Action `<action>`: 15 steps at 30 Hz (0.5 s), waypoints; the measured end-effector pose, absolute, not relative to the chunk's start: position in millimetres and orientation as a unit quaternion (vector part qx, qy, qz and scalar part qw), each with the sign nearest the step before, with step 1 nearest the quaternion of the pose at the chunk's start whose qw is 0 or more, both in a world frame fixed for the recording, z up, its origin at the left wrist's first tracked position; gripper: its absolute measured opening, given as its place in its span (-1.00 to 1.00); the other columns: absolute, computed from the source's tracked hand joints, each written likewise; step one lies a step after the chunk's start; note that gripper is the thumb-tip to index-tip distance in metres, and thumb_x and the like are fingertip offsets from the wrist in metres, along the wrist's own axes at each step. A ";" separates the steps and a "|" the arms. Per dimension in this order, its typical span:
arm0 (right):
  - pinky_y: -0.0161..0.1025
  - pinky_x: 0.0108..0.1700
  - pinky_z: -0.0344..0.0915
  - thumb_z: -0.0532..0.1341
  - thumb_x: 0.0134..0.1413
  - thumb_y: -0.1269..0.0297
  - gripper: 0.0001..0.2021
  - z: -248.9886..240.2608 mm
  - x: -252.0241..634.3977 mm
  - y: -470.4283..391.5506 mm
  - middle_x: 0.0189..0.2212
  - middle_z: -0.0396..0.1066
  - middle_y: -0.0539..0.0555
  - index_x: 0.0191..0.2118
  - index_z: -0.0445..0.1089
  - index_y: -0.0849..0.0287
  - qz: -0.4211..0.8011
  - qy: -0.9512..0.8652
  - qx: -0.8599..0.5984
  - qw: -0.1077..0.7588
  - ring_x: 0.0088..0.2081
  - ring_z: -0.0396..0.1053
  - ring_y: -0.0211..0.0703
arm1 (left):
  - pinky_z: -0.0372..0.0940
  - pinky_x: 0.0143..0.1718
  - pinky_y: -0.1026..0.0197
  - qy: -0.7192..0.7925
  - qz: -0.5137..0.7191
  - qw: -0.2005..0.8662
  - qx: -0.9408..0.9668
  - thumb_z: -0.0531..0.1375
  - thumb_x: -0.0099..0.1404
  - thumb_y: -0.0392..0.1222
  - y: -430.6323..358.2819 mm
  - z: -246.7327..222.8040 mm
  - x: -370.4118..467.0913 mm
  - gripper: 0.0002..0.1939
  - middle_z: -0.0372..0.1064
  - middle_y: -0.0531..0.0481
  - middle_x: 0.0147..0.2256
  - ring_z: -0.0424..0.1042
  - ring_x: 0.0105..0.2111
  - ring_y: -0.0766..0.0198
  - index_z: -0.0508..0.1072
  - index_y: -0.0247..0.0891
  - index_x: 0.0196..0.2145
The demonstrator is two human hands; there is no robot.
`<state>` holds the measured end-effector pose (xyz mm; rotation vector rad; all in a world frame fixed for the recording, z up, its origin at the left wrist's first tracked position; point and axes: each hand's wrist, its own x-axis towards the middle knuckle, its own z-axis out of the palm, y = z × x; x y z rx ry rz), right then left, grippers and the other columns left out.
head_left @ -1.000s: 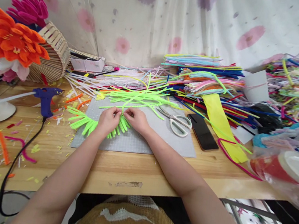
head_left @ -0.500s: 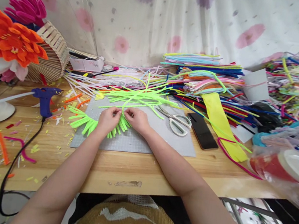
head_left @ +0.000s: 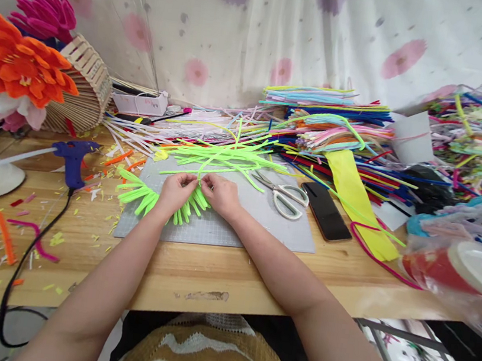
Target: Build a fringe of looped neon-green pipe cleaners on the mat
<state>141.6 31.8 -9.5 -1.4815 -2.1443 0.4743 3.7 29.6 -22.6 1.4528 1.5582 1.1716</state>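
Bright green pipe cleaners, bent into a fringe of loops [head_left: 142,195], fan out over the grey cutting mat [head_left: 233,233]. My left hand [head_left: 176,194] pinches the fringe near its right end. Close beside it, my right hand [head_left: 223,195] pinches a green pipe cleaner at the same spot, the fingertips of both hands almost touching. One green strand rises from between the fingers. Part of the fringe is hidden behind my left hand and wrist. Just beyond the hands lies a pile of loose green pipe cleaners [head_left: 226,157].
Scissors [head_left: 285,199] and a black phone [head_left: 325,211] lie right of my hands. Bundles of coloured pipe cleaners [head_left: 334,119] line the back. At left are a blue glue gun [head_left: 73,163] with its cord, scattered scraps, and fluffy flowers [head_left: 24,63] in a stick basket.
The left end of the green fringe has shifted slightly to the right and up. Both hands keep their pinch at nearly the same place.
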 end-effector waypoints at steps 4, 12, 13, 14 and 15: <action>-0.34 -0.33 0.11 0.03 0.08 0.22 -0.79 -10.6 142.7 33.2 -0.34 0.46 -0.01 -0.25 0.35 0.13 0.169 -0.786 -0.544 0.241 -0.31 0.36 -0.24 | 0.26 -0.32 0.23 0.603 0.440 0.334 0.576 0.16 -0.02 -0.09 28.6 -20.8 2.4 -0.74 0.46 -0.06 -0.42 0.40 -0.42 0.25 0.48 -0.33 -0.43; -0.34 -0.36 0.05 0.00 0.12 0.16 -0.74 -14.4 152.8 38.1 -0.38 0.43 0.02 -0.27 0.37 0.15 0.133 -0.839 -0.478 0.222 -0.34 0.32 -0.26 | 0.22 -0.37 0.30 0.613 0.306 0.249 0.685 0.12 0.05 -0.09 23.7 -3.7 -8.6 -0.76 0.48 0.03 -0.41 0.39 -0.45 0.28 0.51 -0.24 -0.39; -0.33 -0.36 0.04 0.00 0.12 0.17 -0.74 -14.5 152.7 37.7 -0.38 0.42 0.02 -0.26 0.37 0.15 0.128 -0.843 -0.474 0.220 -0.34 0.32 -0.26 | 0.22 -0.38 0.31 0.607 0.293 0.246 0.696 0.11 0.06 -0.09 23.8 -2.1 -10.8 -0.75 0.48 0.04 -0.42 0.39 -0.46 0.29 0.51 -0.24 -0.39; -0.33 -0.36 0.04 0.00 0.12 0.17 -0.74 -14.5 152.3 37.3 -0.38 0.42 0.03 -0.27 0.37 0.16 0.124 -0.846 -0.470 0.218 -0.34 0.32 -0.26 | 0.21 -0.39 0.31 0.602 0.283 0.243 0.706 0.11 0.06 -0.09 24.0 -0.8 -12.9 -0.75 0.48 0.04 -0.43 0.38 -0.47 0.30 0.51 -0.24 -0.39; -0.33 -0.36 0.04 0.00 0.12 0.18 -0.74 -14.6 151.6 36.8 -0.38 0.42 0.03 -0.27 0.37 0.16 0.120 -0.850 -0.466 0.216 -0.34 0.31 -0.26 | 0.21 -0.40 0.32 0.597 0.276 0.241 0.714 0.11 0.07 -0.09 24.2 0.1 -14.8 -0.75 0.48 0.04 -0.44 0.38 -0.49 0.30 0.51 -0.24 -0.39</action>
